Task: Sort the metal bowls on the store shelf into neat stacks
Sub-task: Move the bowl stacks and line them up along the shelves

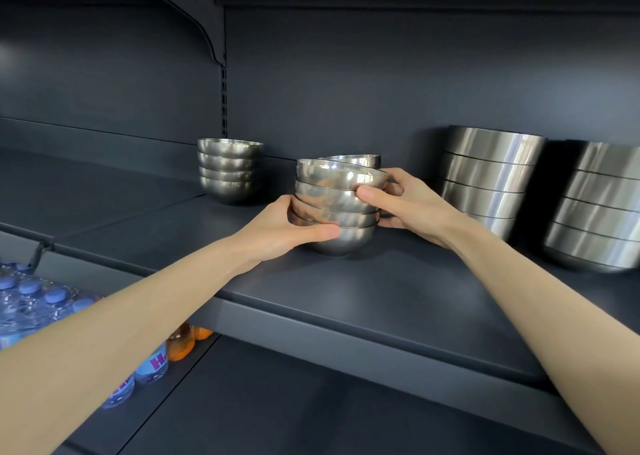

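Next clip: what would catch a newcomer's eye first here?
Both hands, the left hand and right hand, grip an uneven stack of small bowls at mid-shelf, its top bowl tilted. Right of it stand a large-bowl stack and a second large-bowl stack; a tidy small stack sits back left.

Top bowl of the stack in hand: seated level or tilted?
Tilted. The top bowl sits askew: its rim slopes down to the right, not parallel to the rims in the stack beneath.
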Tool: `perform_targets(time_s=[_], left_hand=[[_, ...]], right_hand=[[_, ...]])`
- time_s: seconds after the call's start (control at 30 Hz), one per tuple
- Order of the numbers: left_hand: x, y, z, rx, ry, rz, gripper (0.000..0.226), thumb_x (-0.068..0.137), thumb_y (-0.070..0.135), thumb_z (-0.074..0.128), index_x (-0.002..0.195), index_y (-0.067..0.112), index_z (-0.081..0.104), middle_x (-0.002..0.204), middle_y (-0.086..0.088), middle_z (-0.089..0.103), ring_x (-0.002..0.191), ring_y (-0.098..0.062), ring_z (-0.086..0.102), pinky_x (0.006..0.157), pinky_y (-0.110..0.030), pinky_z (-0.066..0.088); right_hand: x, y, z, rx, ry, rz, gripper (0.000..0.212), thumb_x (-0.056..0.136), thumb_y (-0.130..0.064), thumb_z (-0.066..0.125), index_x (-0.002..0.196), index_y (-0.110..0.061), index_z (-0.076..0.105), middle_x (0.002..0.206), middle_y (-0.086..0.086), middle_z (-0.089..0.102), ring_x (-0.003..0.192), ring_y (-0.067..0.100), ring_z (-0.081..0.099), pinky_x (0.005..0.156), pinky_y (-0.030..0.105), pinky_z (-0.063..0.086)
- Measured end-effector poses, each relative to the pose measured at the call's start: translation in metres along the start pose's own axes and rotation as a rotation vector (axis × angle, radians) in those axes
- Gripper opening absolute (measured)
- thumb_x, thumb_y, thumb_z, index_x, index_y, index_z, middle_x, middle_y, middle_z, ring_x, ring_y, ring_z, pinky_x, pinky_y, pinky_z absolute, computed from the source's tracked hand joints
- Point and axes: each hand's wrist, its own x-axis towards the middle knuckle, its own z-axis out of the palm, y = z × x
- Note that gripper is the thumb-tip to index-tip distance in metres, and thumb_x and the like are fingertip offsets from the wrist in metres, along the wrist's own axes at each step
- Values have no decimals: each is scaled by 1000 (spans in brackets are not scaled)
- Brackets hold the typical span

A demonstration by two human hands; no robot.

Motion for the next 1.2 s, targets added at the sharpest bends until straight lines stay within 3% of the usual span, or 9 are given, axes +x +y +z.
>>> perform_targets(time_s=[0.23,0.43,0.67,0.83,0.93,1.1,1.2], left_hand=[[0,-1,-1,-5,-7,3,48,69,35,82,107,22,56,112,5,66,101,-7,58,84,-18,44],[0,-2,-1,5,6,-1,45,69,38,82,103,21,58,112,9,64,103,-7,57,84,-19,43],[1,-3,-1,13,-10,-10,41,69,40,81,101,22,62,113,13,62,102,-5,57,87,-19,43],[1,-4,-1,5,6,-6,37,68,36,82,97,21,64,108,9,67,90,-3,57,84,-18,43],[1,-1,-1,5,26,-7,34,67,33,84,94,22,66,97,9,68,82,-3,58,78,-16,43],[-5,13,-4,48,82,-11,35,64,32,86,90,21,66,90,6,67,83,-7,60,83,-19,48],[-16,29,-10,74,139,4,35,62,35,86,87,22,65,85,9,65,78,-4,59,75,-16,46]], right_hand=[[-2,0,1,19,-3,-16,79,52,-52,74,121,-23,48,115,-4,66,104,8,65,88,31,54],[1,0,1,-11,18,-12,47,77,-39,71,116,-25,50,110,-5,66,99,6,64,83,27,54],[2,-2,2,-23,26,-35,42,81,-38,69,116,-25,50,103,-8,65,79,-4,64,69,17,54],[-1,-3,3,-13,43,-28,37,80,-39,71,109,-29,52,111,-6,66,90,0,64,72,19,54],[-1,-3,2,-24,48,-34,34,77,-38,74,103,-31,53,114,0,67,101,8,65,84,29,56],[-5,-13,-1,-5,39,-79,30,78,-35,74,101,-31,56,113,5,68,94,13,66,86,32,56],[-8,-28,-1,14,25,-124,38,78,-37,74,110,-25,58,112,6,69,94,15,68,88,35,56]])
